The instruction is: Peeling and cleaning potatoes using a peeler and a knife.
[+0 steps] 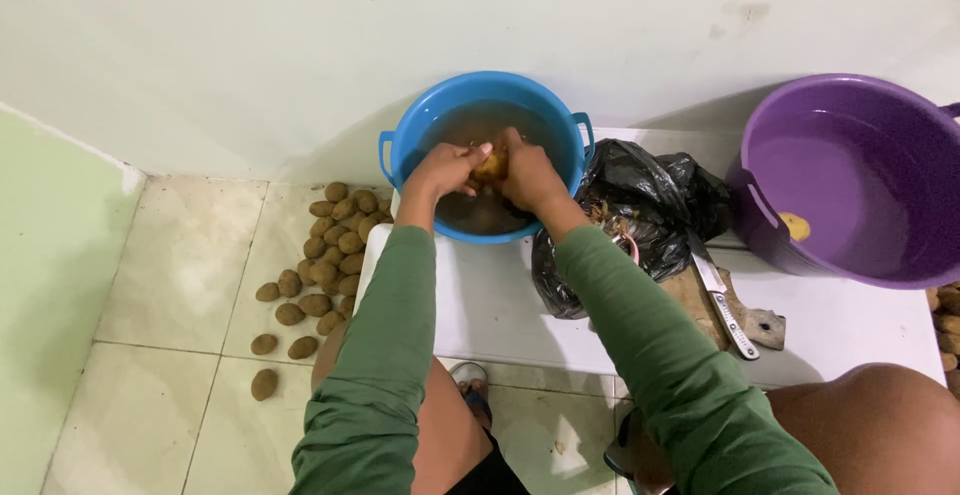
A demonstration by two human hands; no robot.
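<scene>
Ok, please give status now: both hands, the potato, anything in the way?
Left hand and right hand both gripping one potato over blue tub. Nothing blocking.

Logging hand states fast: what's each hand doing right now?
Left hand: closed on the small yellowish peeled potato over the round blue plastic basin.
Right hand: closed on the same potato.

Long green sleeves, loose and creased, cover both arms to the wrists; left hand [447, 168] and right hand [528, 177] bare, no rings or watch visible. Knees bare. Dark shorts edge near bottom centre. Sandals on both feet.
</scene>
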